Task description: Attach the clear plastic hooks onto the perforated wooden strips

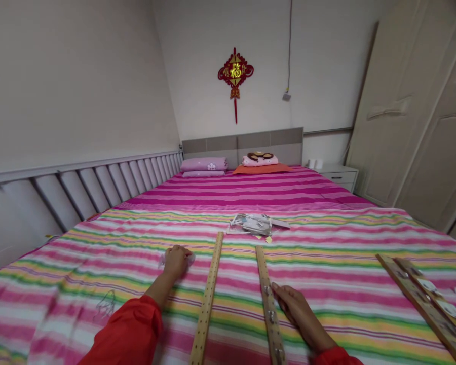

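Note:
Two long wooden slats lie side by side on a striped bedspread (327, 253). The left slat (209, 294) has a row of holes. The right slat (269, 304) carries small metal fittings. My left hand (177, 261) rests curled on the bedspread just left of the left slat, over a small clear plastic bag whose edge shows beneath it. My right hand (294, 306) lies with fingers extended against the right edge of the right slat. Both sleeves are red.
A clear bag of hardware (253, 224) lies beyond the slats. More slats with fittings (425, 299) lie at the right edge. Folded bedding and pillows (228, 165) sit at the headboard. A padded rail lines the left; a nightstand (338, 175) and wardrobe (414, 111) stand right.

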### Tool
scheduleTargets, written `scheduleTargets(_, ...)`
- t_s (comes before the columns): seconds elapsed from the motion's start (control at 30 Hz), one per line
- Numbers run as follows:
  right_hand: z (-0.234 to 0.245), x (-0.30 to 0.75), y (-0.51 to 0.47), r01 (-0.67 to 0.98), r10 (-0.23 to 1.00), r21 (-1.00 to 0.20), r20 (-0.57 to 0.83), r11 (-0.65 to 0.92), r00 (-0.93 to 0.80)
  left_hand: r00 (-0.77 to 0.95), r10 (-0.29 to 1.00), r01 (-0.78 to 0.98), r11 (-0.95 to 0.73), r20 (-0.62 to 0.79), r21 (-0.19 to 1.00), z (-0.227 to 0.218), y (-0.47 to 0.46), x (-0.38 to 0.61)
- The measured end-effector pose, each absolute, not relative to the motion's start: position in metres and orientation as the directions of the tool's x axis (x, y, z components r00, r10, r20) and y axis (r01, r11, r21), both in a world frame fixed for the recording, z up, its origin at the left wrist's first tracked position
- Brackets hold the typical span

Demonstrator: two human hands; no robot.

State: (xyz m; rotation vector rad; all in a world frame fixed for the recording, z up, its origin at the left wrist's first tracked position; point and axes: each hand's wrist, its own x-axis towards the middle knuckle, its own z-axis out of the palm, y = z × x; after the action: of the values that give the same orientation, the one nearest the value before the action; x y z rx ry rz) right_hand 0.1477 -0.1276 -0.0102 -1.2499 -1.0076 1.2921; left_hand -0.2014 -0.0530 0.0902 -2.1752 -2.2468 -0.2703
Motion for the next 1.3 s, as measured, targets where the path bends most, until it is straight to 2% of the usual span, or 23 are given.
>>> scheduleTargets(0.23, -0.011, 0.148, -0.127, -0.072, 0.99, -0.992, -0.113, -0.107, 0.079, 0.004, 0.993, 0.987, -0.023, 0.118, 0.157, 0.091, -0.058, -0.199)
scheduleTargets(0.27, -0.012, 0.148, -0.127, -0.07, 0.99, -0.992, -0.113, -0.108, 0.079, -0.02, 0.99, 0.974, -0.011, 0.139, 0.225, 0.09, -0.057, -0.2)
scheduleTargets(0.33, -0.016, 0.149, -0.125, -0.074, 0.991, -0.992, -0.106, -0.1, 0.083, -0.136, 0.973, 0.881, 0.032, 0.186, 0.473, 0.089, -0.052, -0.203)
scheduleTargets(0.4, -0.019, 0.149, -0.123, -0.084, 0.992, -0.992, -0.097, -0.089, 0.087, -0.269, 0.945, 0.699, 0.059, 0.185, 0.713, 0.089, -0.047, -0.207)
scheduleTargets(0.43, -0.02, 0.15, -0.123, -0.089, 0.991, -0.992, -0.096, -0.088, 0.088, -0.311, 0.935, 0.613, 0.063, 0.168, 0.787, 0.088, -0.045, -0.208)
scheduleTargets(0.63, -0.017, 0.148, -0.124, -0.099, 0.99, -0.991, -0.096, -0.086, 0.101, -0.35, 0.935, 0.29, 0.042, 0.065, 0.956, 0.092, -0.048, -0.199)
scheduleTargets(0.77, -0.017, 0.147, -0.124, -0.104, 0.991, -0.992, -0.078, -0.067, 0.109, -0.38, 0.925, 0.084, 0.046, -0.011, 0.995, 0.096, -0.057, -0.188)
scheduleTargets(0.93, -0.02, 0.149, -0.124, -0.088, 0.994, -0.995, -0.062, -0.054, 0.093, -0.344, 0.937, -0.138, 0.023, -0.07, 0.99, 0.1, -0.066, -0.164)
scheduleTargets(1.1, -0.012, 0.151, -0.126, -0.149, 0.988, -0.983, -0.125, -0.111, 0.091, -0.113, 0.966, -0.462, 0.156, -0.232, 0.873, 0.098, -0.078, -0.115)
scheduleTargets(1.3, 0.022, 0.146, -0.126, -0.2, 0.993, -0.98, -0.01, 0.014, 0.117, -0.063, 0.932, -0.493, 0.282, -0.357, 0.823, 0.085, -0.09, -0.044)
